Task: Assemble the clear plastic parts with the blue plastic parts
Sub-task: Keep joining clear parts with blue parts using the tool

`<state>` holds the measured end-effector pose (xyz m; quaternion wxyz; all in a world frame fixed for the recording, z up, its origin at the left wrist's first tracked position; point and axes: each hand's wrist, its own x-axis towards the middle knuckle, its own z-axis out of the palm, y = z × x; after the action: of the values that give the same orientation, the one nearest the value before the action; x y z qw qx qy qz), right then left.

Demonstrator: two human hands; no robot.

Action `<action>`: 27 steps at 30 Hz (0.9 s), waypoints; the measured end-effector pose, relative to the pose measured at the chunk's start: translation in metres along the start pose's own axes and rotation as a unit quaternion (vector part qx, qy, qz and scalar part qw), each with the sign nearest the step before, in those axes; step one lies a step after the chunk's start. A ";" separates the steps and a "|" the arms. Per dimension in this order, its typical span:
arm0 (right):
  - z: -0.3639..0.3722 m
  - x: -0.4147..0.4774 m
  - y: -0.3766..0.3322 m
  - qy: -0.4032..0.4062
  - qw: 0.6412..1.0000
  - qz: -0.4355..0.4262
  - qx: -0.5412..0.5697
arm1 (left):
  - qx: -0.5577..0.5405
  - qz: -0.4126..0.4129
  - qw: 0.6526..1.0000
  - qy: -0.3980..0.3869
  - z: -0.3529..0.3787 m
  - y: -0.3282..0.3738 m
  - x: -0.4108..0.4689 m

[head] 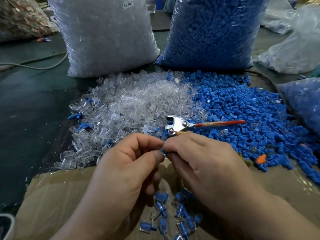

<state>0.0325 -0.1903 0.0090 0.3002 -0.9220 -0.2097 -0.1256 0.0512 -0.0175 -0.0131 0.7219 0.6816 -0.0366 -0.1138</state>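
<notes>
Both left hand (131, 165) and right hand (200, 160) pinch one blue part (164, 152) above the cardboard (60, 189) edge.

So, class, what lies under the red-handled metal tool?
The tool rests on the piles: clear parts under its head, blue parts under the red handle. Pieces directly beneath it are covered, and the right hand hides its lower handle.

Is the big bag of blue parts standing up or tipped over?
Standing. The bag of blue parts rests on its base behind the blue pile, bulging full; its top is out of frame.
</notes>
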 end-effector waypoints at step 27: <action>-0.026 0.013 0.043 -0.085 0.934 0.183 -0.294 | -0.052 -0.012 0.999 0.006 0.001 0.018 -0.006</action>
<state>0.0612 -0.2328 0.0126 0.0140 -0.9987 -0.0159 -0.0456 0.0477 -0.0162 0.0057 0.7550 0.6443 -0.0182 -0.1203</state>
